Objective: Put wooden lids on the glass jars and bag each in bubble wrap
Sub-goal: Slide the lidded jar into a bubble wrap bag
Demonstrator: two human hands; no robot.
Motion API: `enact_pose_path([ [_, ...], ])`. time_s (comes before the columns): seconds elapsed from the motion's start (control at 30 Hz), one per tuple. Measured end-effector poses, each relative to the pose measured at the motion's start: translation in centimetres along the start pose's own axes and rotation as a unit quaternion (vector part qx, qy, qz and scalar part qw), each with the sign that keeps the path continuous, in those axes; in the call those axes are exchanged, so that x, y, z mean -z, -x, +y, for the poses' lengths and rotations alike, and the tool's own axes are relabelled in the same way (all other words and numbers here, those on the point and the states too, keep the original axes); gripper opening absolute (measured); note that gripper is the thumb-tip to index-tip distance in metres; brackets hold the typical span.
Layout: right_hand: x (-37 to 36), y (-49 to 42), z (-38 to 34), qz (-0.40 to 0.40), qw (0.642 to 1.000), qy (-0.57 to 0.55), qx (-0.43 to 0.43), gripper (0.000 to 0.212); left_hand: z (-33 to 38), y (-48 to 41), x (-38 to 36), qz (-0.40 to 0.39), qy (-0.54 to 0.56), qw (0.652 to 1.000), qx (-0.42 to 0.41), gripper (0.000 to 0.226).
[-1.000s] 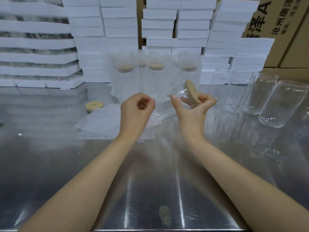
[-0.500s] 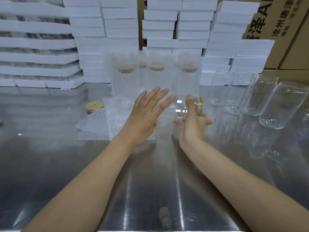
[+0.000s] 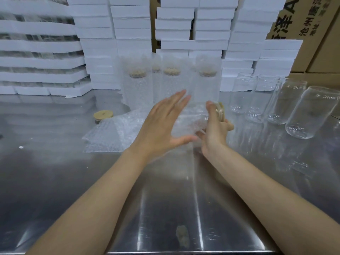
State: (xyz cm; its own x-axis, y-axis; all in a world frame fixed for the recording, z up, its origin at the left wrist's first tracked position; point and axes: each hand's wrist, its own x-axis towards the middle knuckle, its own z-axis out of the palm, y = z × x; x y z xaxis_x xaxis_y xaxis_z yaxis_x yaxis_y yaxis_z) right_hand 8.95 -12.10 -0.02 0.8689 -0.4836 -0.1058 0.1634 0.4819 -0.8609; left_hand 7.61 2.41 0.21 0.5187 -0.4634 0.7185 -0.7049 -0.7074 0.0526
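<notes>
While the right hand [image 3: 213,131] grasps a glass jar [image 3: 189,124] held on its side above the steel table [image 3: 165,199], its fingers curl round the mouth end, where a wooden lid [image 3: 221,111] stands on edge at the rim. Whether the lid is fully seated cannot be told.

The left hand [image 3: 161,126] is released, fingers straight and spread, palm toward the jar's base end. Blur prevents confirming contact with the glass.

Just left of the grip, flat bubble-wrap bags [image 3: 108,133] lie on the table, with a spare lid [image 3: 103,114] beyond them. Directly behind the grip stand wrapped jars [image 3: 137,85], upright and lidded. Right of the grip, bare jars [image 3: 276,103] stand grouped. Farther back are stacked foam trays [image 3: 128,24] and cardboard cartons [image 3: 303,24].
</notes>
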Motion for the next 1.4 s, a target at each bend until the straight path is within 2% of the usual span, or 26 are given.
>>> enact_pose_path([
  [0.1, 0.5, -0.7, -1.4, -0.008, 0.999, 0.006, 0.041, 0.059, -0.6, -0.1, 0.4, 0.018, -0.037, 0.996, 0.08, 0.091],
  [0.2, 0.7, -0.2, -1.3, -0.063, 0.992, 0.069, 0.085, 0.058, -0.5, 0.3, 0.4, -0.031, 0.001, 0.993, 0.114, 0.093],
  [0.33, 0.6, 0.6, -0.1, -0.09, 0.982, 0.116, 0.121, 0.055, -0.1, 0.7, -0.3, -0.048, -0.005, 0.994, 0.101, 0.102],
  [0.47, 0.4, 1.1, 1.1, -0.12, 0.983, 0.113, 0.078, 0.053, 0.1, 0.6, -0.4, -0.026, -0.042, 0.995, 0.087, 0.107],
  [0.6, 0.0, 1.9, 2.0, -0.15, 0.98, 0.122, 0.049, 0.065, 0.7, 0.4, -0.4, -0.003, -0.031, 0.996, 0.084, 0.106],
  [0.7, 0.2, 1.1, 0.8, -0.124, 0.979, 0.129, 0.096, 0.054, 1.2, 0.0, -0.3, 0.009, 0.005, 0.994, 0.105, 0.117],
  [0.8, 0.7, -0.1, -1.0, -0.081, 0.986, 0.067, 0.133, 0.045, 1.3, -0.1, -0.2, -0.004, -0.048, 0.99, 0.129, 0.124],
  [0.9, 1.0, -0.3, -1.8, -0.078, 0.987, 0.058, 0.126, 0.056, 1.3, 0.2, -0.4, -0.014, -0.073, 0.987, 0.144, 0.122],
  [1.13, 0.9, 0.2, -1.5, -0.109, 0.98, 0.082, 0.146, 0.065, 1.3, 0.3, -0.2, 0.007, -0.081, 0.986, 0.147, 0.115],
  [1.4, 1.1, 0.0, -1.0, -0.167, 0.968, 0.108, 0.154, 0.062, 0.7, -0.2, 1.5, -0.005, -0.111, 0.983, 0.147, 0.117],
])
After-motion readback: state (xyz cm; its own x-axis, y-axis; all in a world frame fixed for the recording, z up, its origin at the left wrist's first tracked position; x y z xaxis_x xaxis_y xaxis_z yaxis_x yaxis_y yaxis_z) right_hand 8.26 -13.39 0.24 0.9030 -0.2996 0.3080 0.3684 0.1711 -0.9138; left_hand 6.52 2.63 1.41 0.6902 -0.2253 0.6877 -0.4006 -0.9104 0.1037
